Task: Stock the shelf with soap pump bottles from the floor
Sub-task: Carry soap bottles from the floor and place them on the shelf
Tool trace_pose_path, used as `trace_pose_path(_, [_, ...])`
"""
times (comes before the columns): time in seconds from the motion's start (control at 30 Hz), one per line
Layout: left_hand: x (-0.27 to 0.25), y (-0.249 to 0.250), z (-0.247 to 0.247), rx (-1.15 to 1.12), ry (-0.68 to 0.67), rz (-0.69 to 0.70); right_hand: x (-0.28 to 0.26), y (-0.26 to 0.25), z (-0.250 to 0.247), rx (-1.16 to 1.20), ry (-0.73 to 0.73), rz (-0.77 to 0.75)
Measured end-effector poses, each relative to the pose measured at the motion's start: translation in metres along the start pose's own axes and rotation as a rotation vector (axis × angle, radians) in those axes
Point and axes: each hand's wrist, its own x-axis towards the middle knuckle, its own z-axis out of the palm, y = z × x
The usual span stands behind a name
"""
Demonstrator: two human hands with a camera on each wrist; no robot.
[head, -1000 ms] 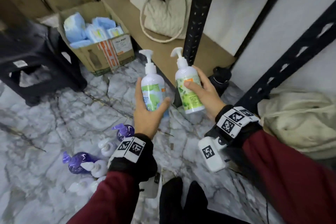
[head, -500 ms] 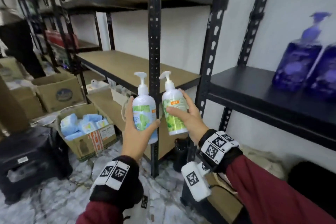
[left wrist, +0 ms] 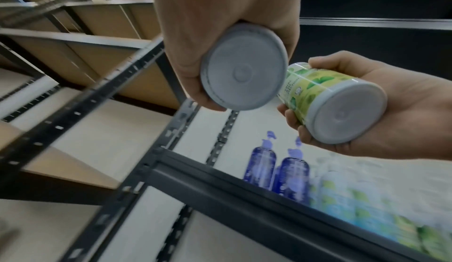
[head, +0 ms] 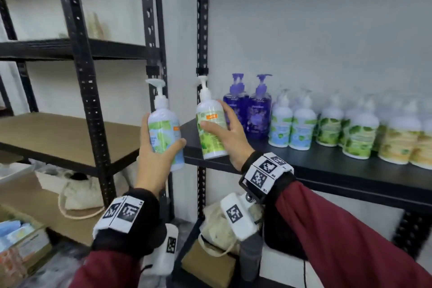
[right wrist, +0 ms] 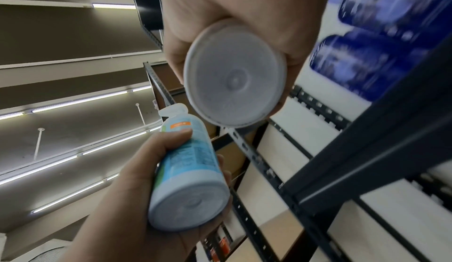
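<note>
Both hands have come up from the floor, left hand (head: 155, 159) gripping a blue-label bottle (head: 164, 132), right hand (head: 228, 134) a green-label bottle (head: 211, 128), now level with the black shelf (head: 327, 166), ready to place

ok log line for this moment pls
left hand: grips blue-label bottle | right hand: grips green-label bottle | both upright before black shelf, unplaced

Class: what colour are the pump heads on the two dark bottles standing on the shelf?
Purple, matching the two dark bottles; clearest in the head view.
</note>
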Motion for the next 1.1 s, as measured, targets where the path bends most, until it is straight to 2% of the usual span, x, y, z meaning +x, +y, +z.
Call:
trace_pose_path(0.37, [-0.009, 0.003, 0.161, -0.151, -0.211, -0.032, -0.029, -0.054, -0.147, -0.181, 0.351, -0.139])
trace_pose_path(0.57, [-0.022, -0.002, 0.23, -0.19, -0.267, -0.022, -0.033, -0.06, -0.213, -0.382, 0.54, -0.189])
trace_pose_path(0.83, [-0.024, -0.011, 0.294, -0.249, -0.362, -0.009, -0.027, -0.051, -0.255, -0.587, 0.573, -0.107])
trace_pose_path(1.1, [-0.014, -0.034, 0.307, -0.288, -0.424, -0.024, -0.007, -0.037, -0.265, -0.757, 0.608, -0.049])
